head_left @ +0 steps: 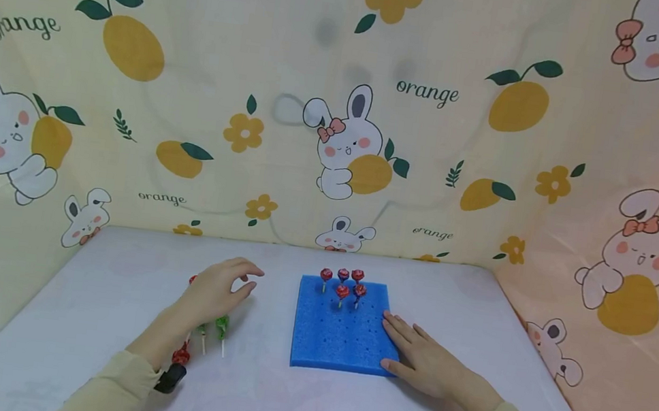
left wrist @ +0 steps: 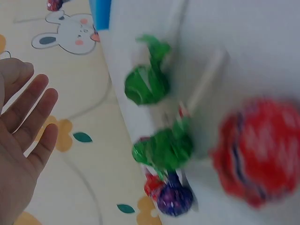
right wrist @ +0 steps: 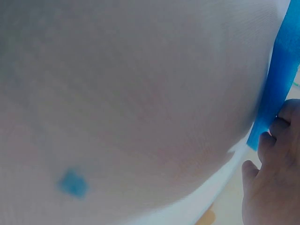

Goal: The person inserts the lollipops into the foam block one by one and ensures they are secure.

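A blue foam board (head_left: 338, 337) dotted with small holes lies on the table, and several red-wrapped lollipops (head_left: 342, 292) stand upright on sticks in its far part. My right hand (head_left: 424, 361) rests on the board's right edge with fingers extended; the right wrist view shows its fingers against the board's blue side (right wrist: 276, 89). My left hand (head_left: 220, 293) hovers left of the board, fingers loosely bent and holding nothing. Below it lie green lollipops (head_left: 221, 326) and a red lollipop (head_left: 181, 355). The left wrist view also shows a purple lollipop (left wrist: 175, 199) there.
A white cloth covers the table (head_left: 257, 395). Behind and beside it hangs a curtain (head_left: 298, 58) printed with rabbits and oranges. Black straps (head_left: 171, 378) are on both wrists. A small blue patch (right wrist: 73, 183) shows in the right wrist view.
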Demonstrator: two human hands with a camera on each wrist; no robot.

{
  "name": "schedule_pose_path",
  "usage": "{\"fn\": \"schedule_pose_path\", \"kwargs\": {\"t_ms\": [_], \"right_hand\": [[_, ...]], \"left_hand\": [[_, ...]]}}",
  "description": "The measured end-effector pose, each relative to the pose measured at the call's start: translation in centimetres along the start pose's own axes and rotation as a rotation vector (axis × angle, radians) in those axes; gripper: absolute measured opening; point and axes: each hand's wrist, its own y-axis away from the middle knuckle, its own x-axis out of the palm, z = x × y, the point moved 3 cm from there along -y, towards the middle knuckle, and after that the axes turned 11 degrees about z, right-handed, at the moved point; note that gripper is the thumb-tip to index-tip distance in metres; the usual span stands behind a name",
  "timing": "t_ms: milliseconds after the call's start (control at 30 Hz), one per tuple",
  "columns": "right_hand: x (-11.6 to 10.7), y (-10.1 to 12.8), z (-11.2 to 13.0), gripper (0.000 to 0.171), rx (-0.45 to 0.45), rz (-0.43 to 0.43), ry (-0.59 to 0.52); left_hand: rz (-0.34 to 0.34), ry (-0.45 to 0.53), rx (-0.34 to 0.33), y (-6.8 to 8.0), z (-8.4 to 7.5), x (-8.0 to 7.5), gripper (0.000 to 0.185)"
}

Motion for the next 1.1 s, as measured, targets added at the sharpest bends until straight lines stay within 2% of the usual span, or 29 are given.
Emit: {"fn": "schedule_pose_path", "kwargs": {"t_ms": [200,600,800,1100], "right_hand": [[-0.1,0.1,0.2,0.088,0.0,0.007,-0.01],[-0.1,0.1,0.1,0.089,0.002,0.004,0.002],[-0.1,0.1,0.0,0.09,-0.003,0.005,0.0],[0.1,0.0,-0.2,0.09,-0.008,0.002,0.001]], "left_hand": [[0.032,-0.052,-0.033,0.6,1.8,-0.4,0.024],[0.173,-0.097,-0.149,1.7,5.1,-1.1,0.023],[0.235,-0.162,-0.147,1.9,6.1,-1.4,0.021],[0.335,-0.205,-0.182,1.5,7.4,-1.0,0.025]]}}
